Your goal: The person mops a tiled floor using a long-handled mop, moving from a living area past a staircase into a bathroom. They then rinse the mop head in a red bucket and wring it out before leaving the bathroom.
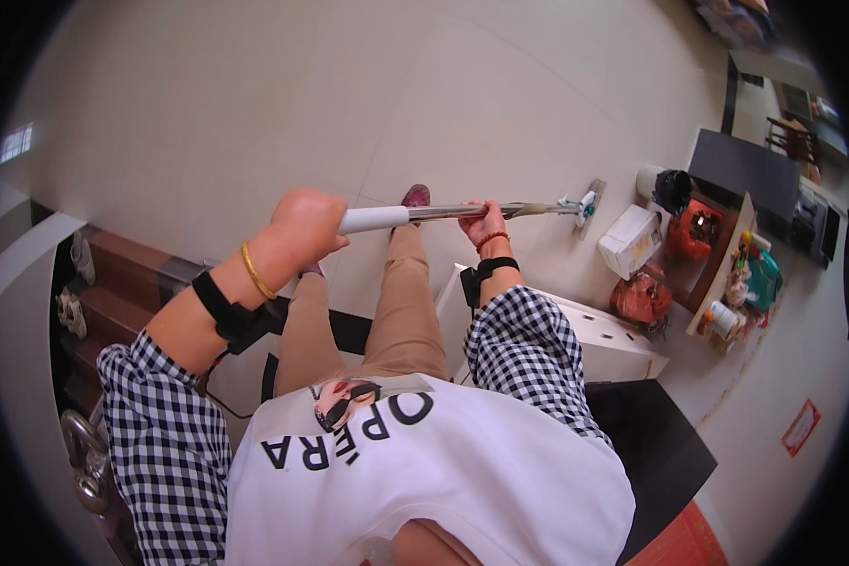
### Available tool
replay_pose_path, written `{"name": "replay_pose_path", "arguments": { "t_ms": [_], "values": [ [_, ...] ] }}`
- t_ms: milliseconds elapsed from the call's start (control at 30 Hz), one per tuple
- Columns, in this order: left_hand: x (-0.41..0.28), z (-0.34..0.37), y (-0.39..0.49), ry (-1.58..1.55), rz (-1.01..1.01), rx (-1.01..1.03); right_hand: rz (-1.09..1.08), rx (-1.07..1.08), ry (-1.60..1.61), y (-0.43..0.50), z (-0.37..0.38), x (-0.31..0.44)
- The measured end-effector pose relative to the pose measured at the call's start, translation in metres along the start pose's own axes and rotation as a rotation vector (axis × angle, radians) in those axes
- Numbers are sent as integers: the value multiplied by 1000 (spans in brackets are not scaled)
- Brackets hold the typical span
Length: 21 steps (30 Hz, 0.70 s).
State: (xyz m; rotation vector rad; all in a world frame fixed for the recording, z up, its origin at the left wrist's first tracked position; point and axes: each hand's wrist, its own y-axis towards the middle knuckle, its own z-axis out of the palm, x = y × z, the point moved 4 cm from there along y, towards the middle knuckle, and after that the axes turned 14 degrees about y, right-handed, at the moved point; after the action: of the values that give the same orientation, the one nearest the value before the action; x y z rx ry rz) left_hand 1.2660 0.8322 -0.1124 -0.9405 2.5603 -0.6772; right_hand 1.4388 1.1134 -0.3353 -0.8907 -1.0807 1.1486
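A flat mop's long metal pole point(444, 211) runs across in front of me from left to right. My left hand point(308, 221) is wrapped around its white grip point(376, 219) at the near end. Further along, my right hand point(482, 221) holds the pole from below, fingers curled about it. The mop head point(589, 209) is at the pole's far right end, over the pale tiled floor point(368, 99), with white and teal parts at its joint. Whether the head presses on the floor cannot be told.
Right of the mop head stand a white box point(630, 241), a bin with a black liner point(663, 186) and red plastic bags point(640, 296). A white cabinet point(601, 339) is beside my right arm. Brown steps point(124, 272) with shoes point(72, 311) are at left.
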Motion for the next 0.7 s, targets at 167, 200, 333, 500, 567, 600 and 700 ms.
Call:
{"name": "replay_pose_path", "arguments": {
  "t_ms": [167,200,333,500,567,600,700],
  "values": [
    [77,-22,-79,-77,6,-56,250,121,265,-15,26,-130],
    [107,-29,-103,-45,-49,74,416,207,326,-30,42,-174],
    [211,-71,-194,-8,-267,247,612,280,64,-102,95,-307],
    [220,-74,-210,84,-302,292,631,373,-41,-116,108,-299],
    [178,-49,-187,-41,-376,310,644,270,-186,-89,85,-256],
    [151,-32,-168,-24,-385,366,613,262,-236,-74,71,-227],
    [42,12,-91,-176,-359,527,402,79,-583,-14,28,-92]
  ]
}}
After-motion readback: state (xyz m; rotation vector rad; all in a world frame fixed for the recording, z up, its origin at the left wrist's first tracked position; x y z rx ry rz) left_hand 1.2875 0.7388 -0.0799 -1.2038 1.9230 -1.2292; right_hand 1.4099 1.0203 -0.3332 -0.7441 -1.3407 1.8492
